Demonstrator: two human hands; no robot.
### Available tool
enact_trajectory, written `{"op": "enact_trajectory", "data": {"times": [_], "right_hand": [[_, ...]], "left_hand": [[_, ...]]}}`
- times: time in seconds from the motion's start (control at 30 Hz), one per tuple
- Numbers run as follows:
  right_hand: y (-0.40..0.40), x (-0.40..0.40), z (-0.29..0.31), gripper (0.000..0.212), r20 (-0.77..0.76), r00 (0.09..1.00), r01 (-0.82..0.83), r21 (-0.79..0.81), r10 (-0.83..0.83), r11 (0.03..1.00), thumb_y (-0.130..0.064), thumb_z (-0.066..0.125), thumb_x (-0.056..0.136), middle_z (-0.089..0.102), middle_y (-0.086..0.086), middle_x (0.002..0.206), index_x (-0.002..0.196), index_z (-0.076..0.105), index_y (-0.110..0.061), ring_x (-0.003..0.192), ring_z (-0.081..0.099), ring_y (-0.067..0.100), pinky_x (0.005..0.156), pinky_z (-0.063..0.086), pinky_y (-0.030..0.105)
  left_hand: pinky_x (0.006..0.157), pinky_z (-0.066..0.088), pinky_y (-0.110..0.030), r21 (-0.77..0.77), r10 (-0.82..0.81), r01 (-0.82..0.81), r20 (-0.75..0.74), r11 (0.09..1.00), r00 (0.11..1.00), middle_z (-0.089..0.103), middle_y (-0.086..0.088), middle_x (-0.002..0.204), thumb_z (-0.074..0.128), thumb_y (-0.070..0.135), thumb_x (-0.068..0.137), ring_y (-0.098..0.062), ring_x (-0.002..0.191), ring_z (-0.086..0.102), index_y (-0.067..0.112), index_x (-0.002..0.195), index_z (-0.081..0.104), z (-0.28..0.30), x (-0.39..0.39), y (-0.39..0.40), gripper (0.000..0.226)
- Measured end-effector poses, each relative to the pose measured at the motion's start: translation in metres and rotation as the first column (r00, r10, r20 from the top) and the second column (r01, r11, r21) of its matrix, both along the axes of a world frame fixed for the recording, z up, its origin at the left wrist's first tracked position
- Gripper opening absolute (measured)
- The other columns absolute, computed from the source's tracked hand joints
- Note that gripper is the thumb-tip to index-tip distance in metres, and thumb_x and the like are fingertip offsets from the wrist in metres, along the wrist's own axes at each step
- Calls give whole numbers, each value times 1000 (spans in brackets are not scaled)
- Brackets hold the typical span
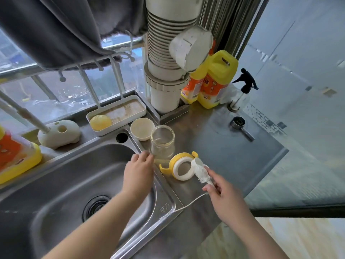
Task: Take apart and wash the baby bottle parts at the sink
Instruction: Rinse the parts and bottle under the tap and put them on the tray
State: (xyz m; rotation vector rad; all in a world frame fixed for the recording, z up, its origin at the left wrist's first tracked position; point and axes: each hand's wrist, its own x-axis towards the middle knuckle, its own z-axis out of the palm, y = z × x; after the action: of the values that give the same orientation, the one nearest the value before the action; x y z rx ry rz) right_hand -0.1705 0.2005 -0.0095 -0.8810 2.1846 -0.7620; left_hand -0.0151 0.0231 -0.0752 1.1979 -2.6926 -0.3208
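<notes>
While both forearms reach in from the bottom edge, the right hand (222,191) pinches the thin handle of a small white bristle brush (201,171) between thumb and fingers (214,174), the bristled head lying across the rim of a white screw collar with yellow handles (182,168). A thin white wire loop trails from the brush handle over the stainless steel bench (214,131). The collar lies flat on the bench, just right of the sink's edge, its opening facing up. The left hand (139,172) hovers over the right rim of the stainless steel sink (61,184), fingers loosely bent and holding nothing (the fingertips come close to the bottle's base, though contact cannot be told). Just beyond stands the clear glass baby bottle body (162,142), upright, open-mouthed and without its top, near the collar. Behind it, touching or nearly so, sits a small cream bowl-shaped cap (142,128). Further left, a white rectangular tray (116,114) holds a round yellow sponge (100,122), and a white rounded holder (58,133) stands on the sink's back ledge. Farthest back, by the ribbed white pipe (168,53), stand two yellow detergent jugs (216,79) and a clear spray bottle with a black trigger (242,90).
</notes>
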Motion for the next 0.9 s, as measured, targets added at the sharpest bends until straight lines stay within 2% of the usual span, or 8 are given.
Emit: {"op": "enact_trajectory", "data": {"times": [0.1, 0.33, 0.43, 0.5, 0.6, 0.73, 0.8, 0.9], "right_hand": [[3, 0, -4, 52, 4, 1000, -1, 8, 1, 1000, -15, 51, 95, 66, -22, 85, 134, 41, -48, 84, 55, -14, 68, 39, 0], [2, -3, -3, 52, 14, 1000, -25, 39, 25, 999, -14, 51, 95, 67, -21, 87, 130, 40, -51, 87, 52, -20, 68, 37, -2], [-8, 4, 2, 51, 14, 997, -72, 34, 72, 997, -17, 51, 96, 67, -19, 93, 125, 35, -56, 83, 52, -22, 68, 37, -2], [-20, 12, 7, 50, 29, 993, -115, 7, 115, 993, -17, 51, 96, 66, -19, 95, 119, 34, -58, 80, 53, -21, 66, 38, -1], [-45, 37, 14, 54, 65, 973, -218, -34, 220, 975, -17, 51, 96, 66, -19, 99, 113, 32, -64, 80, 56, -15, 65, 37, -2], [-84, 89, 18, 53, 136, 902, -400, -93, 409, 912, -12, 54, 94, 65, -20, 100, 114, 40, -59, 93, 56, -13, 74, 36, -4], [-102, 118, 19, 53, 118, 852, -501, -99, 510, 860, -15, 55, 93, 68, -19, 92, 114, 42, -62, 90, 58, -11, 73, 38, -1], [-121, 158, 19, 53, 113, 764, -625, -115, 636, 772, -17, 56, 93, 68, -19, 91, 113, 42, -64, 88, 57, -12, 73, 39, 0]], "left_hand": [[60, 44, -36, 29, 6, -8, 65, 1000, 998, 64, -9, 88, 80, 11, 68, -35, 76, 59, 11, 91, 69, -12, -6, -12, 26], [48, 39, -33, -32, -15, 16, 30, 999, 999, 55, -3, 70, 86, 0, 44, -28, 58, 55, 14, 72, 62, -16, 3, -14, 40], [53, 41, -34, 59, 67, -57, -186, 997, 980, 54, -1, 71, 67, 6, 71, -27, 60, 55, 13, 75, 58, -6, 28, -6, 12], [62, 43, -25, 256, 251, -167, -347, 952, 904, 55, 4, 75, 59, 7, 86, -17, 68, 54, 13, 80, 61, 13, 53, 3, 8], [63, 43, -10, 634, 645, -284, -457, 719, 613, 65, 1, 75, 70, 7, 82, -7, 69, 57, 15, 83, 67, 42, 98, 14, 8], [66, 44, -22, 904, 923, -188, -378, 383, 64, 69, 5, 73, 67, 5, 83, -12, 73, 57, 10, 88, 69, 59, 157, 16, 7], [71, 42, -25, 939, 938, -150, -328, 311, -111, 68, 7, 85, 64, 9, 87, -11, 82, 57, 11, 95, 68, 62, 183, 14, 9], [75, 41, -30, 951, 919, -96, -310, 295, -245, 65, 2, 90, 58, 12, 90, -14, 87, 55, 12, 95, 67, 65, 218, 15, 10]]}}
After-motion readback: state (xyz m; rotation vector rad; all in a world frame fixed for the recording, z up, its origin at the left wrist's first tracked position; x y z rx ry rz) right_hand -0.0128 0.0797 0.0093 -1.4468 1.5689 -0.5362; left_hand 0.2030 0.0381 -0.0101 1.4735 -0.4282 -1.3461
